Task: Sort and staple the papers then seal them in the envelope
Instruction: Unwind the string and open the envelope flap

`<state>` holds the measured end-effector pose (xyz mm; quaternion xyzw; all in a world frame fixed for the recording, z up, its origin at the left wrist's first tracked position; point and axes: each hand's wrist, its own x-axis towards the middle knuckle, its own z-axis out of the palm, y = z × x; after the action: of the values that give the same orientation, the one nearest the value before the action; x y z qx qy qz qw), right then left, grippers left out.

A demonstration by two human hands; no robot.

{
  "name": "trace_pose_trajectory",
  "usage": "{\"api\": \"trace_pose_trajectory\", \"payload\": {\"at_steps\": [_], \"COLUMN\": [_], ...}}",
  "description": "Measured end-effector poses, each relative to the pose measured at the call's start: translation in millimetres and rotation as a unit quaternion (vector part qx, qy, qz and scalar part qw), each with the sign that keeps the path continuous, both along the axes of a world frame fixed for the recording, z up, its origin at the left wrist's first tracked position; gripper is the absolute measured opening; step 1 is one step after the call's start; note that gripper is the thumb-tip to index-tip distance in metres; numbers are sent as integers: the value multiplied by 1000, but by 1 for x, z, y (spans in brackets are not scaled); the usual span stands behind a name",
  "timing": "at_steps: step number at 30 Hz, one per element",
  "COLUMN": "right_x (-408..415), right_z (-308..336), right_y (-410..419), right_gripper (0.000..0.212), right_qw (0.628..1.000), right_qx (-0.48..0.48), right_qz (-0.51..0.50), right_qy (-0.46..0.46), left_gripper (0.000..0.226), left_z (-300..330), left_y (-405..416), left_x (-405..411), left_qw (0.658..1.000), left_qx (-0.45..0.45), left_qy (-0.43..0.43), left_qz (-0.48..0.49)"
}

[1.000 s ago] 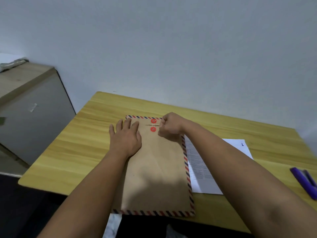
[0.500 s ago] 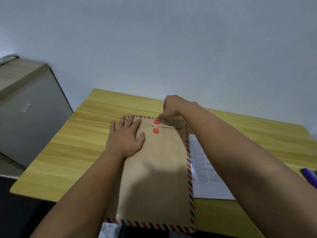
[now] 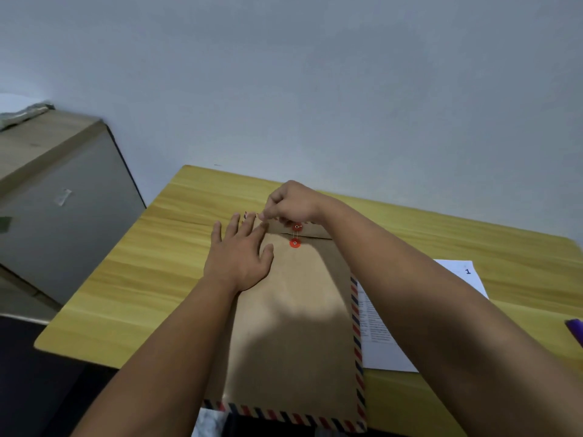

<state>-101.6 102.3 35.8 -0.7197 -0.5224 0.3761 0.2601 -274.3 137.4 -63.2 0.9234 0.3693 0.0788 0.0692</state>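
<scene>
A brown kraft envelope (image 3: 293,326) with a red-and-blue striped border lies flat on the yellow wood-grain table (image 3: 132,279), its long side running away from the person and its near end reaching past the table's front edge. The flap at the far end is folded down, and two red closure discs sit one beyond the other: the upper disc (image 3: 296,227) on the flap, the lower disc (image 3: 295,243) on the body just below the flap's edge. A thin string (image 3: 295,235) runs between them.

The left hand (image 3: 241,257) rests palm down on the envelope's upper left part, fingers straight and spread, pressing the paper to the table. The right hand (image 3: 291,203) hovers over the flap's far edge with its fingers curled; thumb and forefinger are pinched together just left of the upper disc, seemingly on the string's free end, though the strand there is too fine to make out clearly.

To the right, partly under the right forearm, a printed sheet (image 3: 381,342) lies beside the envelope, with a "1" in its far corner. A purple object (image 3: 575,329) shows at the right edge. A grey cabinet (image 3: 63,209) stands left of the table against the pale wall (image 3: 315,74).
</scene>
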Motion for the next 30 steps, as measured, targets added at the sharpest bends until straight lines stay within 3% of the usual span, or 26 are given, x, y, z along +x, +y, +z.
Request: {"api": "trace_pose_trajectory", "payload": {"at_steps": [4,8,15,20,22,27,30], "right_x": [-1,1,33,50,51,53,36], "right_z": [-4,1,11,26,28,31,27], "right_y": [-22,-47,-78,-82,-73,-45,-39], "right_gripper": [11,9,18,26,30,17,18], "right_qw": [983,974,979,945,942,976,992], "right_qx": [-80,-128,-183,-210,-187,-88,16], "right_qz": [-6,-61,-88,-76,-93,-153,-123], "right_qy": [164,179,-31,-240,-262,-124,-1], "left_gripper": [61,59,61,61,61,60,61], "left_z": [-2,-1,1,1,1,1,-1], "left_y": [1,1,1,1,1,1,3], "left_x": [1,3,3,2,2,4,4], "left_qw": [1000,1000,1000,1000,1000,1000,1000], "left_qx": [-1,-7,-18,-19,-19,-14,-10], "left_qy": [5,-1,-1,-3,-3,-5,-6], "left_qz": [4,15,23,24,23,23,23]}}
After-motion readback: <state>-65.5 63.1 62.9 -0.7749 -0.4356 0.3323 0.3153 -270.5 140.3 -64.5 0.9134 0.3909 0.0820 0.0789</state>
